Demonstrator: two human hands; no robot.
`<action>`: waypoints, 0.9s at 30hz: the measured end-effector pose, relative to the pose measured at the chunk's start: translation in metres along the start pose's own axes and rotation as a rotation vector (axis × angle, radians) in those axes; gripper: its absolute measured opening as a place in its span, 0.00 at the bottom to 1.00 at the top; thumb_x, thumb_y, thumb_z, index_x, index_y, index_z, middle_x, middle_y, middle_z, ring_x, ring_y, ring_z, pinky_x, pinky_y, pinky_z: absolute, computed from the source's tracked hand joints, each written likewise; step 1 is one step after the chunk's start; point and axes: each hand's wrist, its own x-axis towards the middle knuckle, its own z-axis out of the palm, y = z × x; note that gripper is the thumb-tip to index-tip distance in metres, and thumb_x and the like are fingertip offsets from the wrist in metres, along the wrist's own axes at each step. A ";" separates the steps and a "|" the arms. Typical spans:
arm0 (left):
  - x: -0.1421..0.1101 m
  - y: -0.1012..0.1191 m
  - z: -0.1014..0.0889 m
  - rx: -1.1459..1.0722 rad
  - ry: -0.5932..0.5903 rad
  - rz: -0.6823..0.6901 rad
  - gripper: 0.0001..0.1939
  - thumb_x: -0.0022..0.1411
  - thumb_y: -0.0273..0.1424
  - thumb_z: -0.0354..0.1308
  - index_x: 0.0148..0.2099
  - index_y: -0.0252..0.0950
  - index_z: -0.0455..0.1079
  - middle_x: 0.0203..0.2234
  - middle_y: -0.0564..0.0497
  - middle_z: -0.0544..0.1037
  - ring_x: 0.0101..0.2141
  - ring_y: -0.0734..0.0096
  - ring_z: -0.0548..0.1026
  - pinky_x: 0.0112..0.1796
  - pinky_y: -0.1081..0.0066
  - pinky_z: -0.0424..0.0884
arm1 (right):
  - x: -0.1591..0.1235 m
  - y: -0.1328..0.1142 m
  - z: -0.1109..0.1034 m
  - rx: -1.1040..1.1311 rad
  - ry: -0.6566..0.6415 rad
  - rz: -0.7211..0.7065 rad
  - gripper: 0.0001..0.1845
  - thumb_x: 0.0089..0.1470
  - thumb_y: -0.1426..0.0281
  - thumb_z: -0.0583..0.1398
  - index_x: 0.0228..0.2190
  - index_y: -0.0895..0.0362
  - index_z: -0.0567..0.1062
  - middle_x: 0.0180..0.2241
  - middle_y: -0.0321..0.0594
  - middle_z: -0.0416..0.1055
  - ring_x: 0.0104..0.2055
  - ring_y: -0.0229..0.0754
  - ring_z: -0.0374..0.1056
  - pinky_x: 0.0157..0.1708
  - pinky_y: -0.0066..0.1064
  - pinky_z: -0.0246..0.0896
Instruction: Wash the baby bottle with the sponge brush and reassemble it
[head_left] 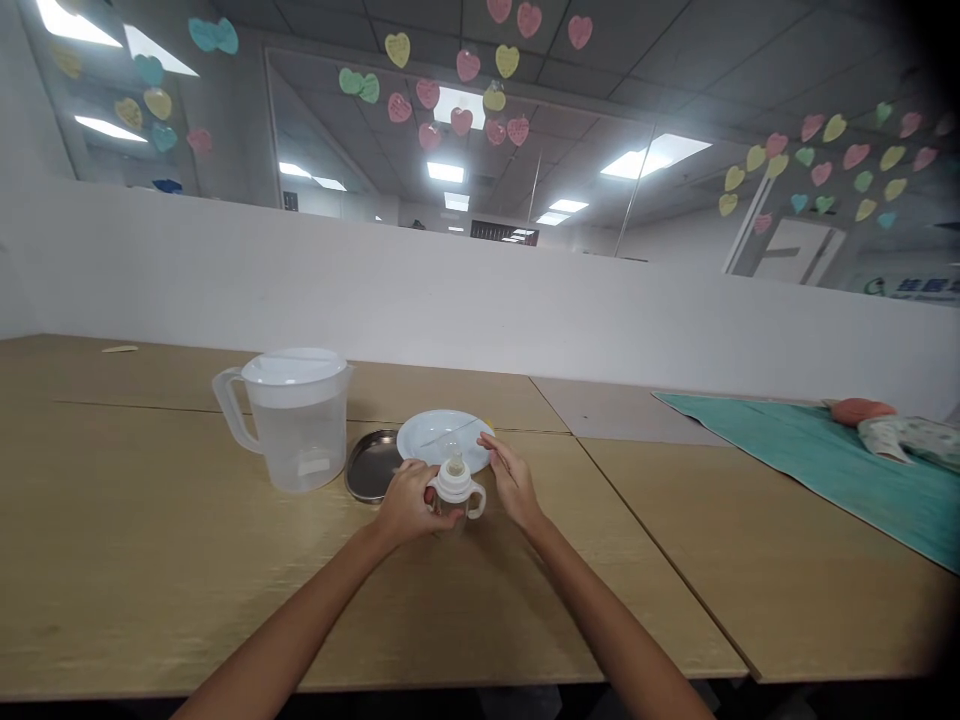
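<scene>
The left hand [409, 503] is clamped around a baby bottle [455, 484] with a white collar and two side handles, holding it upright in front of the person, its pale teat pointing up. The right hand [514, 482] is apart from the left, on the other side of the bottle, its fingers extended and closed on nothing; whether its fingertips touch the plate rim I cannot tell. Just beyond both hands lies a white plate [427, 427], with a small yellow thing [489, 424] at its edge near the right fingertips. A shiny metal tray [367, 468] sits just beyond the left hand, beside the plate. Farther to the left of that hand stands a translucent plastic pitcher [300, 435] with a white lid, its handle turned away from the hands. Well to the right of the right hand, a teal mat [795, 450] covers part of the wooden table [225, 590], bearing a reddish-orange object [862, 410] and a patterned cloth [930, 438].
</scene>
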 end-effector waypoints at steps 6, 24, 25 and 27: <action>0.000 -0.001 0.001 -0.013 -0.017 -0.016 0.14 0.41 0.38 0.60 0.28 0.37 0.62 0.18 0.56 0.67 0.26 0.68 0.67 0.35 0.67 0.60 | -0.010 -0.012 0.019 -0.068 -0.158 -0.090 0.39 0.47 0.57 0.61 0.58 0.53 0.55 0.56 0.46 0.59 0.57 0.48 0.54 0.57 0.42 0.47; 0.000 -0.001 -0.001 -0.006 -0.052 -0.018 0.18 0.45 0.44 0.59 0.35 0.36 0.66 0.20 0.55 0.69 0.27 0.67 0.69 0.37 0.66 0.61 | 0.000 -0.012 0.007 0.216 -0.288 0.187 0.32 0.48 0.56 0.60 0.53 0.54 0.64 0.49 0.46 0.68 0.52 0.46 0.62 0.53 0.43 0.54; 0.000 -0.001 -0.001 -0.008 -0.049 -0.017 0.18 0.44 0.43 0.59 0.34 0.36 0.66 0.20 0.54 0.69 0.27 0.67 0.69 0.37 0.66 0.61 | -0.001 -0.014 0.008 0.196 -0.303 0.166 0.29 0.48 0.57 0.60 0.50 0.55 0.68 0.47 0.45 0.69 0.50 0.46 0.64 0.52 0.42 0.55; 0.000 -0.002 0.000 -0.012 -0.040 -0.017 0.17 0.44 0.42 0.59 0.33 0.36 0.66 0.20 0.54 0.69 0.27 0.67 0.69 0.36 0.66 0.61 | -0.001 -0.019 0.009 0.183 -0.297 0.131 0.24 0.46 0.58 0.62 0.45 0.56 0.72 0.45 0.44 0.71 0.48 0.46 0.65 0.51 0.42 0.56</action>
